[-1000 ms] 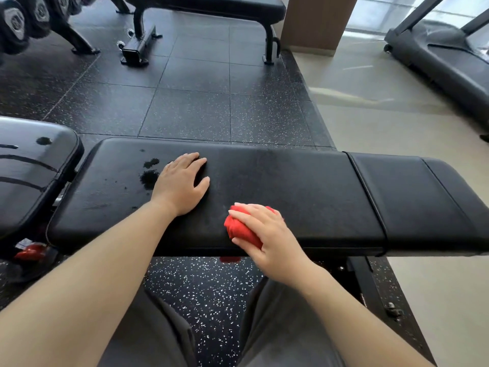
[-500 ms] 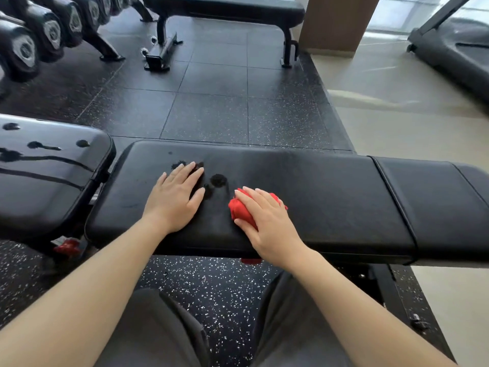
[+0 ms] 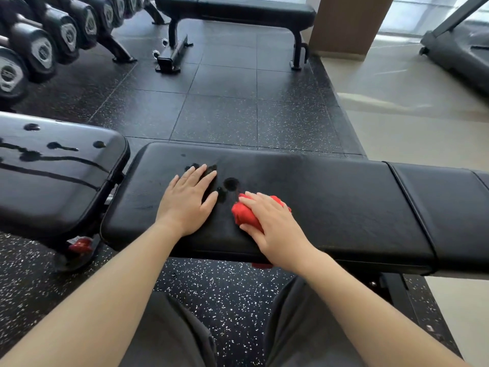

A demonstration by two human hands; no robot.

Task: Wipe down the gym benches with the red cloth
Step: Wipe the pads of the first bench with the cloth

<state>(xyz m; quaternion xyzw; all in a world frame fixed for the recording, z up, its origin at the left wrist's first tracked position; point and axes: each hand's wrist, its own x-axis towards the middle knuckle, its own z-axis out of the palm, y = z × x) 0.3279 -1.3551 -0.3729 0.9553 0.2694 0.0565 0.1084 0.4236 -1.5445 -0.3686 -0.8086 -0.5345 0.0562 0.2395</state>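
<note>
A long black padded gym bench (image 3: 330, 202) runs across the view in front of me. Dark wet spots (image 3: 230, 183) sit on its left part. My left hand (image 3: 186, 201) lies flat on the pad beside the spots, fingers straight. My right hand (image 3: 270, 223) presses a bunched red cloth (image 3: 244, 217) onto the pad just right of the spots, with its fingers curved over the cloth. Most of the cloth is hidden under that hand.
A second black bench pad (image 3: 53, 170) with wet streaks stands at the left. Another bench (image 3: 238, 9) stands farther back. A dumbbell rack (image 3: 39, 49) fills the upper left, a treadmill (image 3: 457, 49) the upper right. Speckled rubber floor lies between.
My right hand has slid the red cloth leftward along the pad, close to the wet spots. My left hand stays flat on the pad. The view has shifted left.
</note>
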